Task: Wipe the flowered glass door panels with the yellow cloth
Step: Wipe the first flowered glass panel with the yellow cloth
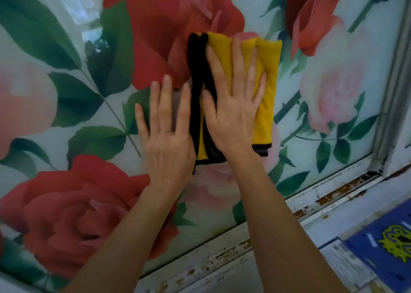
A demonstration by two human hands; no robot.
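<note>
Pressing flat with straight, spread fingers, the right hand (231,114) holds one folded yellow cloth (266,81) against the flowered glass panel (66,114); it grasps nothing, only pushes. The cloth's black edging runs along its side nearest the left hand (166,141), which lies just beside it, palm on the bare glass, fingers straight and relaxed, its nearest finger at the black edge. One thin ring (165,131) sits on a finger of that hand. Three red roses (77,215) and three pale pink roses (333,92) show on the glass around both hands. Below the right forearm runs the panel's white frame (333,188), its paint chipped and rust-spotted. Farther to the right of that arm lies one blue booklet (364,246) bearing a yellow emblem (395,239); its small print is too blurred to read.
</note>
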